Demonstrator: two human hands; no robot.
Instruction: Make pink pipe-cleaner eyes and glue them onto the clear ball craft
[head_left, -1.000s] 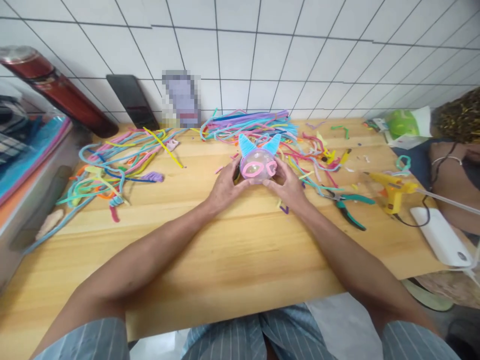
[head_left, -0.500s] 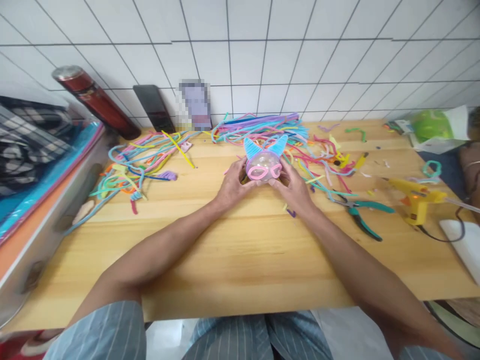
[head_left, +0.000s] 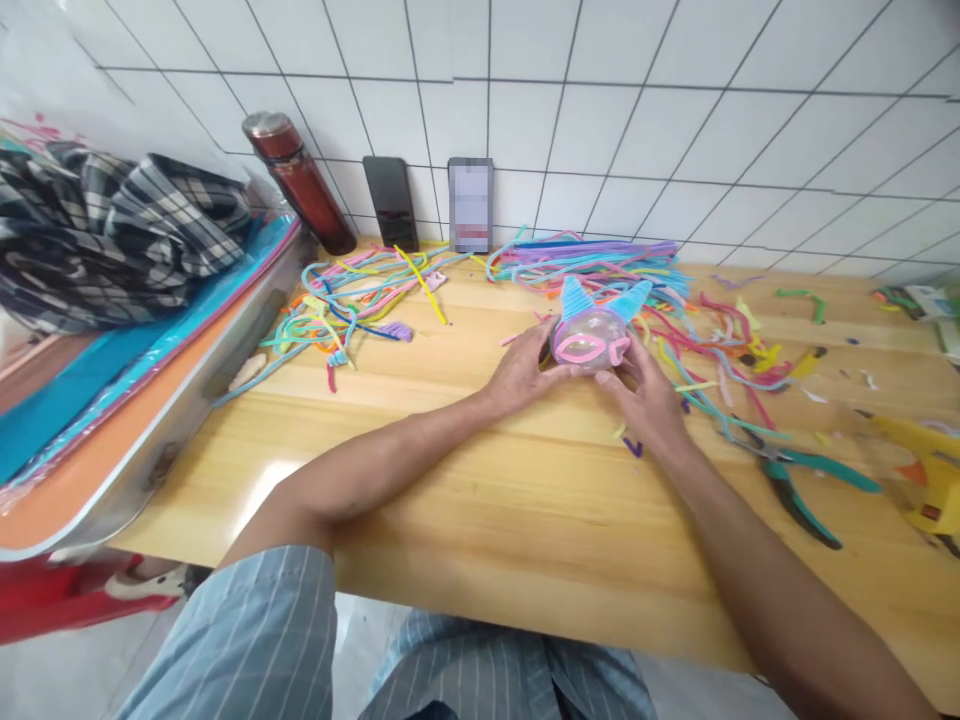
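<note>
A clear round ball (head_left: 592,338) with two blue pipe-cleaner ears and pink pipe-cleaner loops on its front rests on the wooden table (head_left: 480,480). My left hand (head_left: 521,370) cups its left side, fingers curled against it. My right hand (head_left: 651,395) presses on its right side with fingers wrapped round it. Both hands hold the ball between them, near the middle of the table.
Several loose coloured pipe cleaners (head_left: 352,300) lie left of the ball and more pipe cleaners (head_left: 600,262) behind it. Teal-handled pliers (head_left: 799,480) and a yellow glue gun (head_left: 926,470) lie right. A red flask (head_left: 300,180), two phones and a plaid cloth (head_left: 112,230) stand at the left.
The camera has turned left, so the plaid cloth and the table's left side show now. Both hands stay on the ball, which has tilted slightly to the right.
</note>
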